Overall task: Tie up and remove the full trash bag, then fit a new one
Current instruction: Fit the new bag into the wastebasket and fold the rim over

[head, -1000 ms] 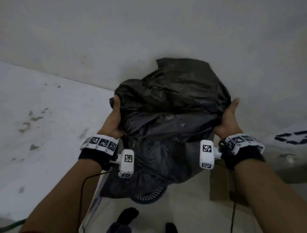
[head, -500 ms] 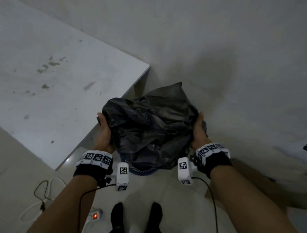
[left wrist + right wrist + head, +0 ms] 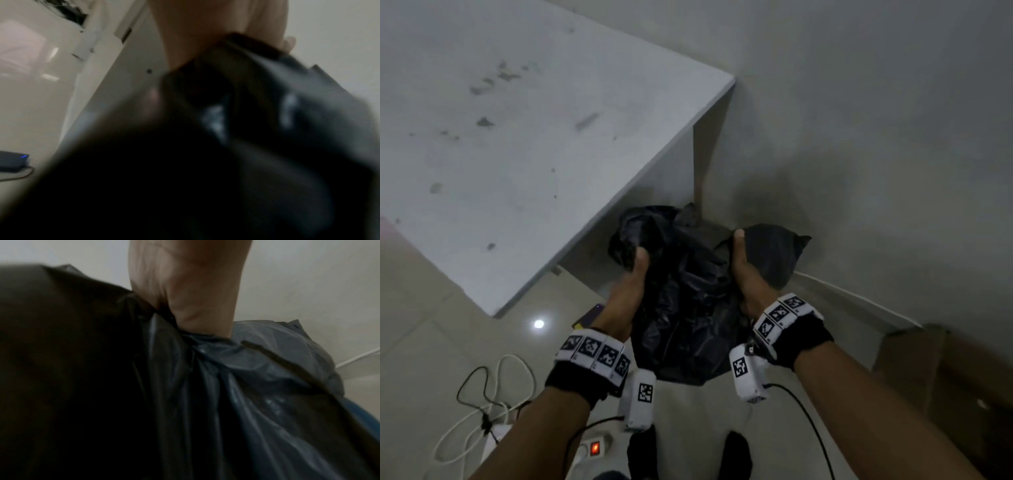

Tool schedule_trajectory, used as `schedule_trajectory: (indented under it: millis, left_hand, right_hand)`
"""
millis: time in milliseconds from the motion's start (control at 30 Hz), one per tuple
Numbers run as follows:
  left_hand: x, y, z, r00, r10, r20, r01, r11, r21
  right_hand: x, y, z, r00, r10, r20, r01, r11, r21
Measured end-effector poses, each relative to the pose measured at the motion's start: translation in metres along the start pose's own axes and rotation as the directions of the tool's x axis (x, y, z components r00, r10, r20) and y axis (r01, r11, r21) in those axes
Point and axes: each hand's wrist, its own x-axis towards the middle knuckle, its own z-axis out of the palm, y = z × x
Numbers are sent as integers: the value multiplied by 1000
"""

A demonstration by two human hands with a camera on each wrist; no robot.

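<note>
A crumpled black trash bag (image 3: 688, 308) hangs between my two hands, low over the floor in the corner beside the table. My left hand (image 3: 633, 274) grips its left edge, thumb on top of the plastic. My right hand (image 3: 746, 270) grips the right edge, with a puffed fold of bag beyond it. The left wrist view is blurred and shows the bag (image 3: 226, 146) filling the frame under my palm. In the right wrist view the bag (image 3: 246, 386) bunches under my thumb. A strip of blue (image 3: 368, 418) shows below it; whether it is the bin I cannot tell.
A white table (image 3: 517, 137) stands at the left, its corner close to the bag. A cardboard box (image 3: 945, 394) sits at the right by the wall. A power strip with a red light (image 3: 594, 447) and loose cables (image 3: 482, 411) lie near my feet (image 3: 736, 455).
Both hands have carried the bag down from chest height to the floor corner beside the table. The blue mesh bin seen under the bag earlier is now covered by it.
</note>
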Motion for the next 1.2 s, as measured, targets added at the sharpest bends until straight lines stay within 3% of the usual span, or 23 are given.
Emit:
schedule_trajectory:
  millis: [167,267,400,467,533,600,633,667,767,833,867,1000,1067,1167,1200]
  left_hand:
    - [61,-64,46,953,169,252,-215,962,169]
    - [110,-104,69,949,223,221,-283,913,294]
    - [169,-149,78,913,310,266,-395,837,378]
    - [197,-167,81,896,327,302,-432,800,416]
    - [215,-178,81,903,308,299,-422,766,485]
    - [224,-182,77,917,277,286,-391,762,516]
    - [223,-181,74,927,261,270,-369,762,532]
    - [222,-179,71,937,247,247,-345,767,541]
    - [211,-170,55,942,280,185,-335,755,564]
    - [198,-163,46,936,303,176,-348,743,572]
    - [194,-161,42,934,306,183,-355,747,562]
    - [183,-149,24,904,406,130,-395,684,613]
    - [181,-141,11,898,429,92,-388,677,626]
    - [174,-131,-8,899,435,50,-352,648,675]
    - [172,-130,-14,901,430,47,-341,639,690]
  right_hand:
    - [81,67,-8,995,-64,83,63,998,8]
    - [122,102,-20,993,-98,61,97,995,27]
    - [161,129,-48,986,-164,-18,158,971,-180]
    - [179,137,-65,969,-245,-25,219,902,-371]
    - [194,145,-82,900,-431,-65,317,750,-581]
    - [210,151,-102,748,-646,-152,372,598,-710]
    - [220,154,-112,687,-703,-182,345,536,-771]
    - [230,158,-123,679,-706,-199,273,495,-825]
    - [249,175,-138,808,-539,-240,49,466,-883]
    - [252,186,-139,825,-517,-227,-22,372,-928]
    - [251,191,-138,791,-570,-224,-31,328,-944]
    - [226,195,-111,489,-864,-124,76,183,-980]
    - [211,191,-89,433,-901,-18,136,85,-987]
    - [199,190,-65,415,-905,92,230,7,-973]
    - [196,192,-58,384,-913,135,287,-21,-958]
